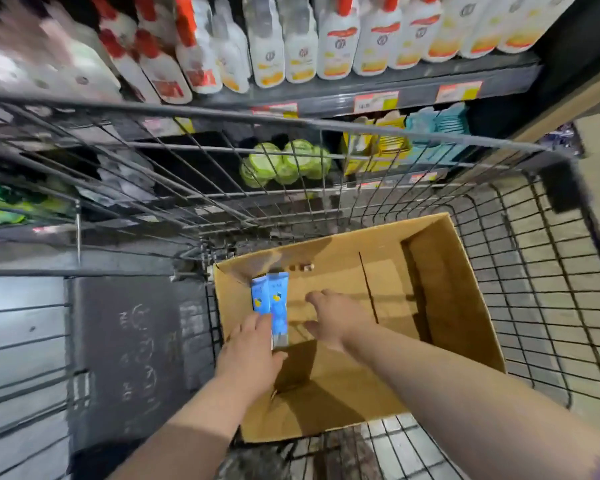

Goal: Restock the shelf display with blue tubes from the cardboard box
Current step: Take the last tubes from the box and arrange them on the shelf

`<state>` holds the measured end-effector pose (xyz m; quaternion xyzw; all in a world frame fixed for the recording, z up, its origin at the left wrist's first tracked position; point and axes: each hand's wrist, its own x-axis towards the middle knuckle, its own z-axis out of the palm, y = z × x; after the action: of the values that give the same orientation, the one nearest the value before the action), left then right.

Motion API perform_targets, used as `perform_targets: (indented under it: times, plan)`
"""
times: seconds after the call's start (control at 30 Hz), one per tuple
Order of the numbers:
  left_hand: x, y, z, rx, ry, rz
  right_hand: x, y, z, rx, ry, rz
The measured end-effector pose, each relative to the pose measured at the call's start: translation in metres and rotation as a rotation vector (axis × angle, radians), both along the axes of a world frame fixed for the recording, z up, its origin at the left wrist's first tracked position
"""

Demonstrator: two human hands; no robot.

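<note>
Head view: left hand [248,355] fingers pinch 2 blue tubes [276,306]; right hand [329,320] fingers spread beside them.

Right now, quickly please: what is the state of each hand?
Left hand: grips two blue tubes inside the cardboard box.
Right hand: open, fingers spread, holds nothing.

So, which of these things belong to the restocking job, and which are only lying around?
Job: blue tubes; cardboard box; left hand, holding the tubes; right hand, open over the box.
Lying about: wire cart; white bottles; green round packs; yellow boxes; teal packs.
</note>
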<state>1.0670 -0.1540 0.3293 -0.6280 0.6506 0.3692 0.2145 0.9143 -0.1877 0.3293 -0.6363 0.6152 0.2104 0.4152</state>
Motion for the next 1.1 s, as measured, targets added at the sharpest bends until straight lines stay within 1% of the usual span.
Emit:
perform_targets:
  times: [0.2, 0.27, 0.4, 0.57, 0.9, 1.0, 1.1]
  plan:
    - [-0.009, -0.001, -0.066, 0.026, 0.092, 0.368, 0.019, 0.001, -0.067, 0.057, -0.063, -0.136]
    - [-0.013, -0.003, -0.081, 0.006, 0.099, 0.456, 0.028, 0.003, -0.085, 0.079, -0.080, -0.212]
    - [-0.017, -0.002, -0.097, 0.011, 0.059, 0.444, 0.043, 0.005, -0.105, 0.034, -0.079, -0.334]
    - [-0.018, 0.001, -0.104, -0.011, 0.048, 0.458, 0.042, 0.008, -0.108, 0.012, -0.103, -0.469]
    - [-0.030, -0.010, -0.111, -0.008, 0.026, 0.698, 0.020, 0.023, -0.105, -0.081, -0.079, -0.450]
    - [-0.030, -0.011, -0.117, 0.027, 0.041, 0.811, 0.018, 0.027, -0.109, -0.057, -0.060, -0.473]
    - [-0.028, -0.008, -0.121, 0.039, 0.088, 0.808, 0.013, 0.029, -0.111, -0.023, -0.072, -0.506]
